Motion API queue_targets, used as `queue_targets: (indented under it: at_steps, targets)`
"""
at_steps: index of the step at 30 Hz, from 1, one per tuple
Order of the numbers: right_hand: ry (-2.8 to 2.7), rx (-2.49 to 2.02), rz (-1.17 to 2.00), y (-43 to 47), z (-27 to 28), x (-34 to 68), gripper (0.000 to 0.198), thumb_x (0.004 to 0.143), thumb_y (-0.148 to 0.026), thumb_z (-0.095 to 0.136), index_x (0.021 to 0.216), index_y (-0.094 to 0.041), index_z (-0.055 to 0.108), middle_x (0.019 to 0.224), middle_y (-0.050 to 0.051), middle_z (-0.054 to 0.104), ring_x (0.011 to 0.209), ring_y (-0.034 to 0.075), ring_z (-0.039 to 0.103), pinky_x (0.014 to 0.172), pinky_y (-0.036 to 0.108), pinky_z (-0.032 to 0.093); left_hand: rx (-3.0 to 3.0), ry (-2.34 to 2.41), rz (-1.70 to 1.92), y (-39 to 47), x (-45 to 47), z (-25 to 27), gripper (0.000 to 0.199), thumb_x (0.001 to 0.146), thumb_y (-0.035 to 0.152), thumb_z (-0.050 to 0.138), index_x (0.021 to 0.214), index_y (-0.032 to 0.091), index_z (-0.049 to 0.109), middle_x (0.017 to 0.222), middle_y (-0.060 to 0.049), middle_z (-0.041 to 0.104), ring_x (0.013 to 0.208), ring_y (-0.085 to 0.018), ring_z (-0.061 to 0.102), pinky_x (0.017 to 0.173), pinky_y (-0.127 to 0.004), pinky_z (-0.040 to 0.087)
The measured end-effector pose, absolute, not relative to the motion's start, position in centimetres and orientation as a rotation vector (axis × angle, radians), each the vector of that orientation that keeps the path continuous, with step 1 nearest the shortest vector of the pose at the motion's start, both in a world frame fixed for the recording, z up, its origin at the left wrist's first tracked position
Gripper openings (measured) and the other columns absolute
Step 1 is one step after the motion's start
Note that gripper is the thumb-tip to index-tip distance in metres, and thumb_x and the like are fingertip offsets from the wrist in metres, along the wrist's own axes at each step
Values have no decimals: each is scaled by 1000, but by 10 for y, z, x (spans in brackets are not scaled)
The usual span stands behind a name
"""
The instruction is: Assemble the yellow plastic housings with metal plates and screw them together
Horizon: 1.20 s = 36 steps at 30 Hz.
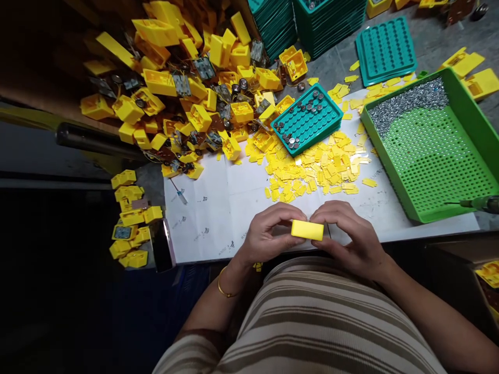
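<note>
A small yellow plastic box [307,229] is held between both hands, close to my body at the table's front edge. My left hand [268,231] grips its left end between thumb and fingers. On the right end, my right hand [349,231] pinches it the same way. One smooth long face shows; its other sides are turned away from view. Just beyond the hands lies a spread of flat yellow plastic pieces [325,166]. Among them sits a teal tray [312,122] with several round metal parts in its pockets.
A heap of yellow housings with wires [198,117] fills the back left. At right stands a green perforated basket [440,166] of screws, with a screwdriver tip [485,203] over its edge. Teal trays [335,23] are stacked behind. A phone [161,246] lies at the left edge.
</note>
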State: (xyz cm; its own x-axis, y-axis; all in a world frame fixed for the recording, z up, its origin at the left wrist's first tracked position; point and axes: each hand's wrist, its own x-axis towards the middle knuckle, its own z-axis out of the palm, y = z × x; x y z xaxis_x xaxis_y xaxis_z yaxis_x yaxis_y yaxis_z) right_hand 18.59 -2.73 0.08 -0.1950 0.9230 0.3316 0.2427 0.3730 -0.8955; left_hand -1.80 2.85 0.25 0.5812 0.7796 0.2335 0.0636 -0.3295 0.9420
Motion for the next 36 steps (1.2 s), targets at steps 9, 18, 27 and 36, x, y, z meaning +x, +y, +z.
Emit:
queue_targets:
  at_steps: [9, 18, 27, 36]
  targets:
    - [-1614, -1086, 844, -29, -4, 183, 27, 87, -19, 65, 114, -18, 60, 103, 8, 67, 98, 18, 61, 87, 34, 48, 1771, 804, 831, 24, -18, 4, 38, 77, 17, 73, 114, 22, 66, 104, -8, 71, 95, -16, 68, 76, -25, 57]
    - [-1061, -1208, 1299, -21, -14, 174, 23, 82, -37, 70, 100, -22, 67, 96, 4, 73, 86, 18, 69, 78, 32, 57, 1231, 996, 778, 18, -9, -3, 32, 76, 30, 75, 107, 21, 72, 104, -7, 75, 90, -18, 71, 72, -29, 60]
    - [-585, -1240, 1521, -14, -30, 158, 39, 64, -45, 83, 90, -21, 68, 85, 1, 74, 81, 16, 71, 79, 30, 59, 766, 1163, 853, 8, 0, -16, 37, 68, 35, 82, 101, 20, 74, 99, -6, 76, 89, -19, 71, 81, -33, 59]
    - [-449, -1281, 1620, -14, -35, 148, 44, 58, -47, 86, 88, -19, 69, 82, 3, 75, 77, 18, 71, 82, 35, 59, 659, 1163, 891, 2, -1, -21, 39, 69, 38, 81, 101, 18, 71, 96, -6, 75, 91, -18, 69, 88, -32, 53]
